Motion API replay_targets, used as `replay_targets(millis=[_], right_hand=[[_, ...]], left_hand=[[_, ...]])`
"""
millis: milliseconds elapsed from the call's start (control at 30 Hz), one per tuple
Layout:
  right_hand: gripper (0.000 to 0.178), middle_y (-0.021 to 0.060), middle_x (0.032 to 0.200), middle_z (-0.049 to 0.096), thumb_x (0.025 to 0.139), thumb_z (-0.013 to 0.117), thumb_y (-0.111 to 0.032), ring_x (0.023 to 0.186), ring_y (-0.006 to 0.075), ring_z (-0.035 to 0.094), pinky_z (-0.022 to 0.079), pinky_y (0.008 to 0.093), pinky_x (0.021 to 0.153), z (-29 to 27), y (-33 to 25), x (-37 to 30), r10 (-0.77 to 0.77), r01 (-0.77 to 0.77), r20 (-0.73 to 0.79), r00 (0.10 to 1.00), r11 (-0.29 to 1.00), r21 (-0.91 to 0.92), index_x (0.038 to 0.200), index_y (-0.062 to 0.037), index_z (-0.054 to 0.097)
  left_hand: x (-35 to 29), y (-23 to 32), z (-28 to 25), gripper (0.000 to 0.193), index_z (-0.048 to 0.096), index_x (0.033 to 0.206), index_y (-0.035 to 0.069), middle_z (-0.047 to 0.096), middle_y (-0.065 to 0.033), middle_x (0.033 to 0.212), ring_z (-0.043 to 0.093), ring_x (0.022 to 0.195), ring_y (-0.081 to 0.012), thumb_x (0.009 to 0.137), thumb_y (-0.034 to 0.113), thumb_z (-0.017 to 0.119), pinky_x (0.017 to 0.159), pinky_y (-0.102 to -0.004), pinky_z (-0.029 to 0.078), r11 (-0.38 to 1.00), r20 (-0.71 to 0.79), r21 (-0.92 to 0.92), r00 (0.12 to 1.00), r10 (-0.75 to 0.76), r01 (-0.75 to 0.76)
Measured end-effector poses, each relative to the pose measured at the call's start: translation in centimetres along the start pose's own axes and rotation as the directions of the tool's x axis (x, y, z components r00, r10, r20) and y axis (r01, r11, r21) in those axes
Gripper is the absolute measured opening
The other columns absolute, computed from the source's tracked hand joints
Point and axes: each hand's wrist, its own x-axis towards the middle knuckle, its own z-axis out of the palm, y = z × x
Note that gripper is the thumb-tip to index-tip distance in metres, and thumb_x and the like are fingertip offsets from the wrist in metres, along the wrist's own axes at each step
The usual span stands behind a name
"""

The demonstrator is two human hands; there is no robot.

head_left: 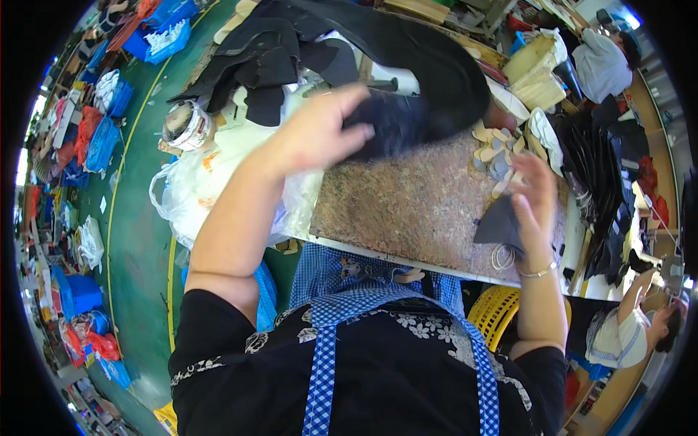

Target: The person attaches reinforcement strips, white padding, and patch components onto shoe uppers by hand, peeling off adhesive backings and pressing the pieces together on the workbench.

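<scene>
We have open room across the bare middle of the mottled brown worktop [400,211], between our left hand [320,134] and right hand [534,192]. Along the far side, a large black sheet [454,69] blocks our way. A clear plastic bag [173,207] and a round white tub [189,125] crowd the left. On our right, pale cut pieces [496,151] lie scattered, with a dark flat piece [499,224] (just beside the right hand) and a coiled ring [502,256] nearer the edge.
</scene>
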Motion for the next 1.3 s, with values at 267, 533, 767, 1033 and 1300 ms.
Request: replay_targets(millis=[267,533,767,1033,1300], right_hand=[[0.025,0.0111,0.087,0.064,0.084,0.053,-0.015,0.070,0.0222,0.063,0.050,0.0313,0.054,9.2,-2.7,-2.3,0.678,-0.800,0.436,0.592,0.429,0.420,0.102,0.0023,0.056],[0.030,0.0132,0.107,0.060,0.089,0.045,-0.018,0.101,0.0250,0.057,0.043,0.0323,0.082,11.6,0.0,-7.1,0.418,-0.785,0.744,0.521,-0.108,0.610,0.111,0.0010,0.053],[0.023,0.0118,0.103,0.061,0.087,0.053,-0.006,0.088,0.0191,0.061,0.050,0.0292,0.072,11.1,-1.0,-6.7,0.665,-0.778,0.483,0.569,0.246,0.577,0.108,0.0024,0.053],[0.015,0.0115,0.094,0.064,0.087,0.053,-0.004,0.081,0.0190,0.064,0.052,0.0287,0.071,9.3,0.3,-7.0,0.532,-0.690,0.553,0.641,0.083,0.719,0.101,-0.0011,0.056],[0.012,0.0074,0.070,0.063,0.081,0.062,-0.012,0.064,0.0197,0.062,0.048,0.0266,0.058,2.0,1.7,-3.8,0.335,-0.326,-0.017,0.942,0.904,-0.277,0.087,-0.0013,0.062]], left_hand=[[-5.9,2.1,1.7,0.025,0.055,0.096,0.005,0.061,-0.0155,0.080,0.059,0.076,-0.0329,0.073,0.010,0.063,0.066,-0.0379,0.047,0.913,-0.164,0.409,0.982,0.092,-0.017],[-11.0,7.2,7.8,0.048,0.037,0.132,0.011,0.063,-0.0052,0.077,0.061,0.065,-0.0135,0.090,0.022,0.055,0.064,-0.0274,0.049,0.571,0.539,-0.491,0.744,-0.395,0.658],[-11.8,4.9,9.4,0.012,0.059,0.097,0.002,0.059,0.0000,0.082,0.052,0.062,-0.0049,0.085,0.006,0.059,0.060,-0.0183,0.043,0.670,0.086,-0.569,0.844,-0.529,0.477],[-10.0,3.4,8.8,0.056,0.039,0.125,0.008,0.063,-0.0063,0.082,0.061,0.066,-0.0115,0.077,-0.006,0.062,0.060,-0.0233,0.052,0.100,0.297,-0.902,0.770,-0.565,0.421],[-9.6,2.3,6.5,0.040,0.050,0.118,0.007,0.055,-0.0023,0.059,0.055,0.053,-0.0101,0.080,0.006,0.063,0.049,-0.0228,0.043,0.821,0.076,-0.069,0.824,-0.562,0.567]])
